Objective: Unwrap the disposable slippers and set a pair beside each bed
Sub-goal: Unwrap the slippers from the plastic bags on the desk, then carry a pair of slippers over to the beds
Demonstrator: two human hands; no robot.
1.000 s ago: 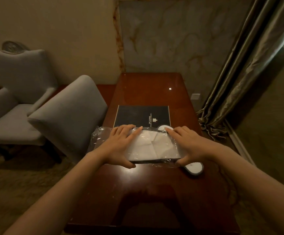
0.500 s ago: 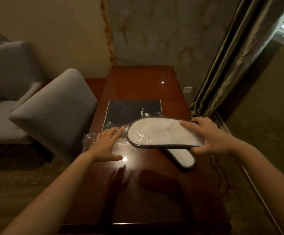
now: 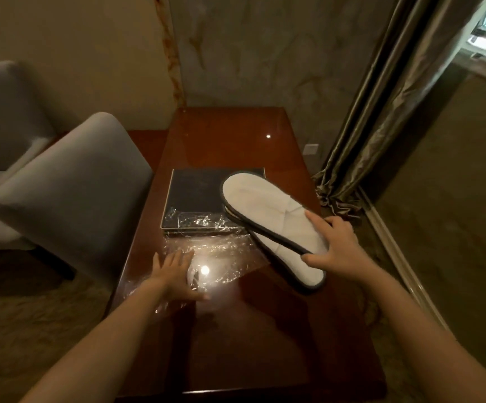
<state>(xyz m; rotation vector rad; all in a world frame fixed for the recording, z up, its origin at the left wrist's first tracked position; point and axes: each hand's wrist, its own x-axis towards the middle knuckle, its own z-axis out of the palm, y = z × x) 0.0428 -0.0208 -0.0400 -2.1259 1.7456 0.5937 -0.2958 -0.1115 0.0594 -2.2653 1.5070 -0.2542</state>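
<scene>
- Head camera view: the right hand (image 3: 341, 251) holds a white slipper (image 3: 271, 216) by its near end, with the thumb under the dark edge and the fingers on top.
- That slipper is out of its wrap and lifted a little. Its far end hangs over the black folder (image 3: 191, 199).
- A second slipper (image 3: 300, 270) lies flat on the table, right under the first one. Only its near end shows, past the thumb.
- The left hand (image 3: 175, 274) lies flat and spread out on the clear plastic wrap (image 3: 224, 257). It presses down on the wrap and does not squeeze anything.
- The wrap is crinkly and shiny, with a bright spot of light on it. It lies on the table in front of the black folder and touches the folder's near edge.
- The table (image 3: 236, 338) is dark red-brown wood and very shiny.
- A grey chair (image 3: 70, 193) stands just beside the table on the left. Another grey chair (image 3: 0, 112) sits behind it by the wall.
- A long curtain (image 3: 381, 117) hangs on the right, and its bottom bunches up on the floor near the table.
</scene>
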